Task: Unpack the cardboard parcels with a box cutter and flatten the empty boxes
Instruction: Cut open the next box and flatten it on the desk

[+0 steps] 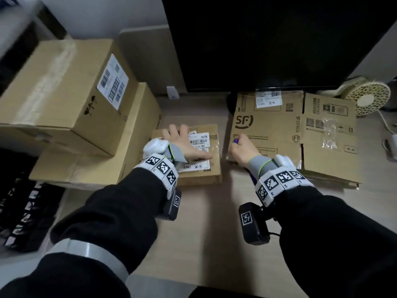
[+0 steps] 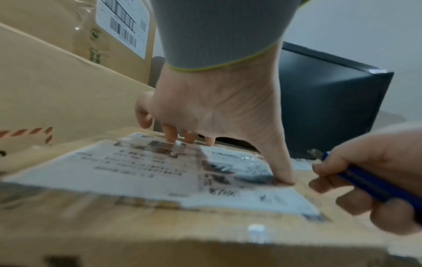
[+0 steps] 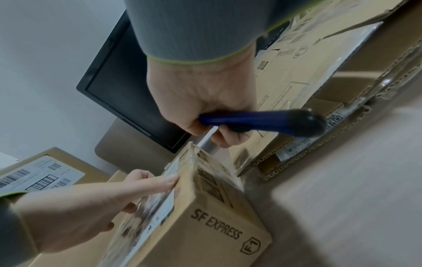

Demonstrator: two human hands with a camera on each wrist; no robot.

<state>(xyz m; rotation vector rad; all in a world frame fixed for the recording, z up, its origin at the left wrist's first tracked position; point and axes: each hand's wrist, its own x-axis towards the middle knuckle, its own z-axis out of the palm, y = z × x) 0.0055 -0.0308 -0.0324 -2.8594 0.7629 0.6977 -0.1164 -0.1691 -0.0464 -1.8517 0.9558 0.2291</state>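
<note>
A: Where's the small parcel (image 1: 199, 153)?
B: Sealed, on the tabletop (image 1: 206, 222), under the left hand (image 1: 182, 143). Its fingers (image 2: 170, 134) are spread straight, and the thumb presses on the shipping label (image 2: 141, 173).
A: And the right hand (image 1: 242, 150)?
B: Just right of the parcel, fingers (image 2: 326, 184) curled tight round a blue box cutter (image 3: 258, 122), its tip pointing toward the parcel's far edge.
A: Beyond that hand?
B: Flattened cardboard (image 1: 294, 134) printed SF Express lies under and past it. Left of the left hand, two larger boxes (image 1: 71, 108) are stacked. A dark monitor (image 1: 268, 39) stands behind, a small fan (image 1: 368, 100) far right.
</note>
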